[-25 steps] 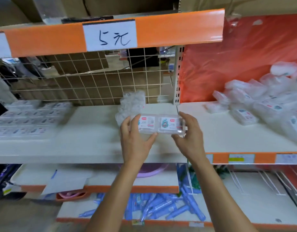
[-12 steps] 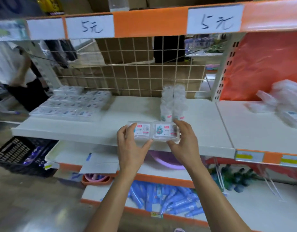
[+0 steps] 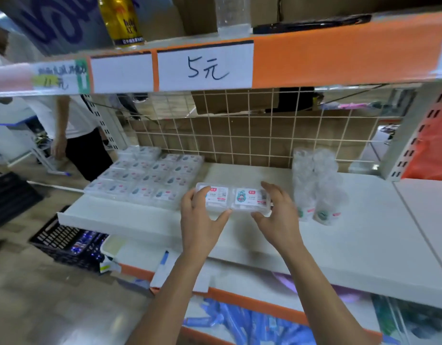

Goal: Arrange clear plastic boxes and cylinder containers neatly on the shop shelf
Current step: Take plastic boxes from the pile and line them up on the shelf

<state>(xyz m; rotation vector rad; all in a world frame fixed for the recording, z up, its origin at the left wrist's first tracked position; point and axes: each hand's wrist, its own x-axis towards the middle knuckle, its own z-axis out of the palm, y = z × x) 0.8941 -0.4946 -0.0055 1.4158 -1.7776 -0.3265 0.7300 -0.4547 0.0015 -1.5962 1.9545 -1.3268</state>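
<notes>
While my left hand (image 3: 202, 216) and right hand (image 3: 278, 220) grip two boxes (image 3: 236, 199) side by side,
they seem light, stiff and slick, best squeezed at the outer ends.

white shelf (image 3: 364, 220) with orange edge strip (image 3: 339, 53), wire grid back (image 3: 240, 135), grey floor (image 3: 41, 307), black crate (image 3: 63, 242) below left.

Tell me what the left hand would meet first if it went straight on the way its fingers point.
The left hand grips the pair of clear boxes; beyond them the way looks free over the white shelf to the wire grid, probably. The laid-out boxes sit to its left.
</notes>
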